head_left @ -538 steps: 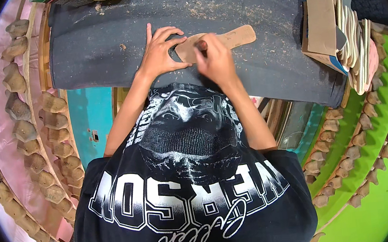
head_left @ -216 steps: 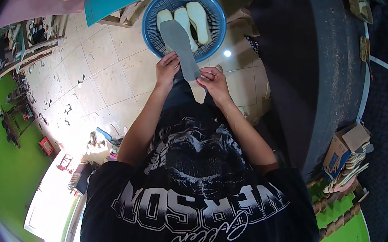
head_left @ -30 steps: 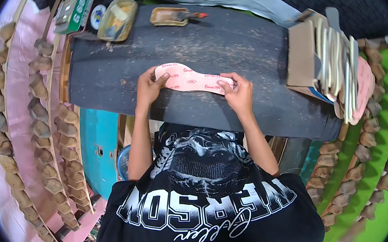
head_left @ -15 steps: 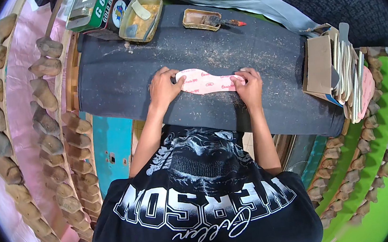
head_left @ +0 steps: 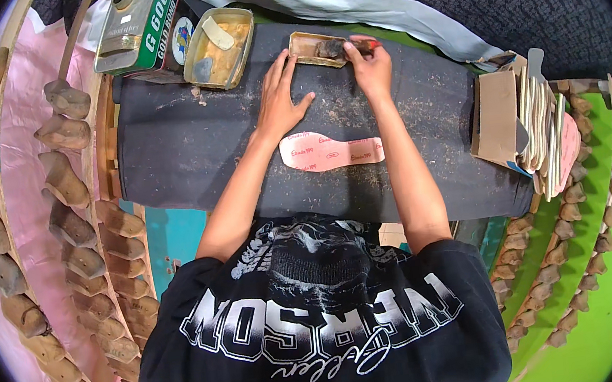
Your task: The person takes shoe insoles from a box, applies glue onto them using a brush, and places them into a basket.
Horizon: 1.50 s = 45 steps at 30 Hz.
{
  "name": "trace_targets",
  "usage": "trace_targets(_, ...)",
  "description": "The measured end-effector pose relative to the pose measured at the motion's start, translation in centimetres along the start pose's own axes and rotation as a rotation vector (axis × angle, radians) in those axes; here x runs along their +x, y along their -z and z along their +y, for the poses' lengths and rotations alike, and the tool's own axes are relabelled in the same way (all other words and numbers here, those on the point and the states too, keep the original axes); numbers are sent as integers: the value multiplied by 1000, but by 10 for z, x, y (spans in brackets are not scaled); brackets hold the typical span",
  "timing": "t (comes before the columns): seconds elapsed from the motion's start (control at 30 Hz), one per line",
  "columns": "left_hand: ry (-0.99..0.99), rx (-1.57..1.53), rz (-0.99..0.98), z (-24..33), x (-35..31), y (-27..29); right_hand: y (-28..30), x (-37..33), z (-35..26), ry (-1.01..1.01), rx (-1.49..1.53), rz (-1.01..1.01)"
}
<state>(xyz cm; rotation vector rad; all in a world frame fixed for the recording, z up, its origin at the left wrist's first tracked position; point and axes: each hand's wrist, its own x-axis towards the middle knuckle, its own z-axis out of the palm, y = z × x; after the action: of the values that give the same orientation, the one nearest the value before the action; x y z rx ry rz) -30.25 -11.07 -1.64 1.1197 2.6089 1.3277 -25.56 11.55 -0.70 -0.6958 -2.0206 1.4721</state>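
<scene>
A pink insole (head_left: 330,151) with red printing lies flat on the dark table cover, between my forearms and touched by neither hand. Beyond it stands a small shallow tray (head_left: 307,62) with pale residue inside. My left hand (head_left: 281,98) is open, its fingertips at the tray's near left corner and its thumb spread to the right. At the tray's right end, my right hand (head_left: 371,71) is closed on a dark, crusted brush (head_left: 333,48) with a red handle end. The brush's dark head rests in the tray; the fingers partly cover its handle.
A yellowish glue tub (head_left: 234,34) with a pale scraper stands at the back left, beside a green-and-white metal can (head_left: 144,33). At the right edge, a cardboard box (head_left: 493,113) holds several upright insoles. Wooden shoe lasts (head_left: 66,179) line racks on both sides. Scraps litter the table cover.
Both hands have let go of the insole, which now lies on the table. They have moved away from me to the tray, and my right hand has taken hold of the brush.
</scene>
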Motion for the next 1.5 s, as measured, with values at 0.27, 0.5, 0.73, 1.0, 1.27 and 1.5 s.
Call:
trace_targets(0.27, -29, -34, 12, -15, -7, -12, -24, 25, -67, 416, -293, -371)
trace_targets(0.5, -22, 44, 26, -15, -9, -13, -24, 31, -65, 497, -392, -379)
trace_targets(0.73, -41, 53, 50, -16, -11, -13, -10, 3, -81, 355, -288, -260)
trace_targets(1.0, -14, -124, 177, -22, -40, 14, 27, -119, -93, 222, -222, -181)
trace_targets(1.27, -52, 160, -269, 9, -121, 50, 25, -186, -54, 90, -105, -143)
trace_targets(1.5, -78, 216, -162, 1, -134, 38, 41, -189, -54, 13, -208, -188)
